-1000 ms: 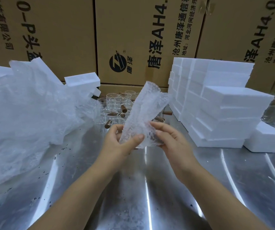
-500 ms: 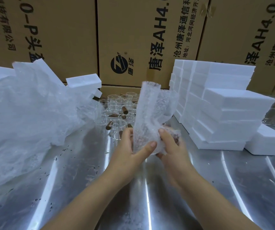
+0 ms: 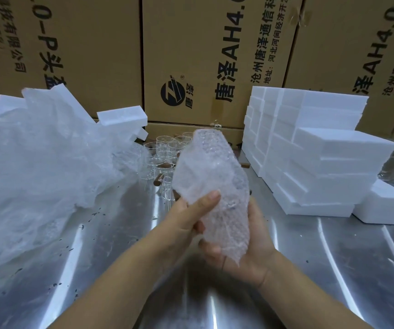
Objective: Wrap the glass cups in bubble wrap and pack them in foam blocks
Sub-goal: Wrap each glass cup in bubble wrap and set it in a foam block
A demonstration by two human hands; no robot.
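The fingers (image 3: pixel 211 198) of the left hand (image 3: pixel 188 219) are curled around a clear, dimpled bubble wrap sheet (image 3: pixel 212 172), with the thumb pressed across its front. The right hand (image 3: pixel 245 250) is cupped palm-up beneath it, fingertips folded round the lower edge. A second ago the sheet was pinched loosely from above, its flap standing towards 1 o'clock. It has since been gathered into a rounded, tapering bundle, and the right hand has been turned underneath. The wrapping of one cup is judged nearly closed, though the glass inside cannot be made out plainly. Unwrapped clear cylindrical glass cups (image 3: pixel 165 146) are clustered at 11 o'clock of the bundle. Rigid, matte white rectangular foam blocks (image 3: pixel 321 157) are stacked at 2 o'clock. A crumpled, translucent bubble wrap heap (image 3: pixel 36 167) lies at 9 o'clock on the reflective steel table (image 3: pixel 333 269).
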